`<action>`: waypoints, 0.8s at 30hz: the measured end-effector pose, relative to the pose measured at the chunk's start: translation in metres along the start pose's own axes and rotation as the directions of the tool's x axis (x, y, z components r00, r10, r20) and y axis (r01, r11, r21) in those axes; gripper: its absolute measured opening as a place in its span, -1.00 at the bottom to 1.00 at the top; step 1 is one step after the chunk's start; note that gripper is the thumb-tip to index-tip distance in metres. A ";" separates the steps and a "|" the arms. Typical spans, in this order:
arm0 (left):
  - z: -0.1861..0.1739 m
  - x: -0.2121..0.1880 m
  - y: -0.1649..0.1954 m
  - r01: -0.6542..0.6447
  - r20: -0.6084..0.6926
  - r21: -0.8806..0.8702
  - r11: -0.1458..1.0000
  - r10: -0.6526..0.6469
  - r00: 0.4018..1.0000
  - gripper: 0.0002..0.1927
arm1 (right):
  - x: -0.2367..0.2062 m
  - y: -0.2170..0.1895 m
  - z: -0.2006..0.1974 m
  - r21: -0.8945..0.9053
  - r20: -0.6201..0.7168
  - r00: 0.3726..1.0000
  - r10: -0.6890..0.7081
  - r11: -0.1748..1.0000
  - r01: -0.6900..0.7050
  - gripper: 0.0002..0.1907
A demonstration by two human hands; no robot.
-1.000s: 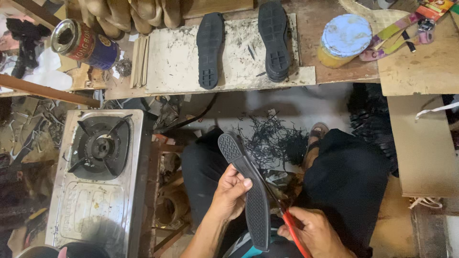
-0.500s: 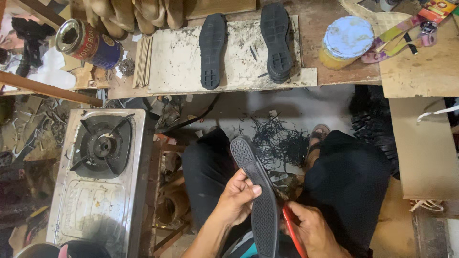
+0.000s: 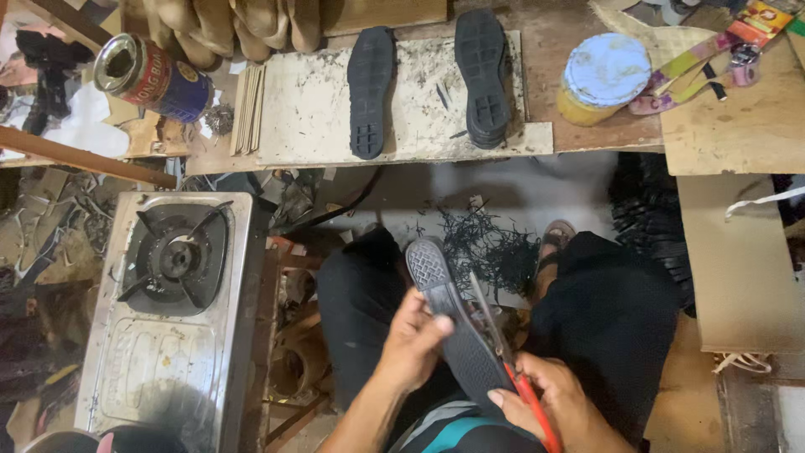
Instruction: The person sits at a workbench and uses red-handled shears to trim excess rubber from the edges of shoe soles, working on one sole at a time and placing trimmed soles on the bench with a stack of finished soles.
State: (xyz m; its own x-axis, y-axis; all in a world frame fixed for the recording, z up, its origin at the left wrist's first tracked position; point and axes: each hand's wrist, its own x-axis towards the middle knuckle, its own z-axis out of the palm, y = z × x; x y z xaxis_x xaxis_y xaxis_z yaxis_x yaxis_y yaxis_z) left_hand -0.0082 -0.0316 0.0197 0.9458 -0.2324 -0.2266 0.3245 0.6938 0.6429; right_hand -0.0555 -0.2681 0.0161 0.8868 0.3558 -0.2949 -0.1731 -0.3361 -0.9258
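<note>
Since half a second ago the black shoe sole (image 3: 449,323) has swung a little, its toe now pointing further up-left over the lap, and the scissors (image 3: 503,352) have advanced along its right edge. The sole's heel end is hidden behind the hands, and the scissors' red handles run off the bottom edge. The left hand (image 3: 411,344) grips the sole from the left, thumb pressed on top. The right hand (image 3: 558,403) is closed around the scissor handles. Black trimmings (image 3: 490,243) litter the floor beyond; two more soles (image 3: 371,92) lie on the tabletop (image 3: 293,109).
</note>
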 end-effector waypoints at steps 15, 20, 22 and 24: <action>-0.016 -0.001 0.005 -0.052 -0.049 0.132 0.990 0.059 0.997 -0.73 | 0.028 -0.092 -0.011 -0.374 -0.200 0.959 -0.199 0.920 0.113 -0.23; -0.022 -0.006 0.000 -0.060 0.036 0.219 0.974 0.053 0.998 -0.73 | 0.032 -0.102 -0.013 -0.436 -0.190 0.960 -0.208 0.893 0.107 -0.32; -0.022 -0.007 0.007 -0.055 0.053 0.265 0.963 0.042 0.998 -0.72 | 0.031 -0.100 -0.013 -0.423 -0.178 0.971 -0.157 0.903 0.068 -0.34; -0.020 -0.007 0.016 -0.030 0.047 0.391 0.920 0.013 0.999 -0.72 | 0.029 -0.097 -0.016 -0.408 -0.162 0.975 -0.155 0.910 0.077 -0.38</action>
State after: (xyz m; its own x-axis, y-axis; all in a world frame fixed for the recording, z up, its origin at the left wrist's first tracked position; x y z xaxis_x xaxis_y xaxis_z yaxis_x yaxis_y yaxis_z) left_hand -0.0094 -0.0051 0.0171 0.9493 -0.2553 -0.1835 0.2729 0.3792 0.8842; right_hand -0.0064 -0.2395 0.1014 0.9603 0.2579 -0.1062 0.0854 -0.6344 -0.7683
